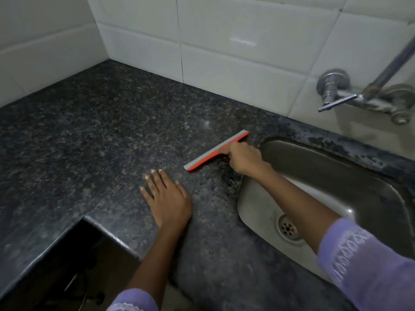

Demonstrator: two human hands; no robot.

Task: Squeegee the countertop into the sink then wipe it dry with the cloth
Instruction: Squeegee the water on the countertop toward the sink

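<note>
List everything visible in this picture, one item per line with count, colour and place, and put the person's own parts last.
squeegee: one, orange with a grey blade, on the countertop just left of the sink, gripped by the right hand
countertop: one, dark speckled stone, L-shaped, filling the left and middle
sink: one, steel, set into the countertop at right
drain: one, metal, in the sink floor
tap: one, chrome, on the wall above the sink
wall tiles: many, white, behind the countertop
left hand: one, flat on the countertop, fingers spread
right hand: one, closed on the squeegee handle
sleeves: two, lilac, at the bottom edge
</note>
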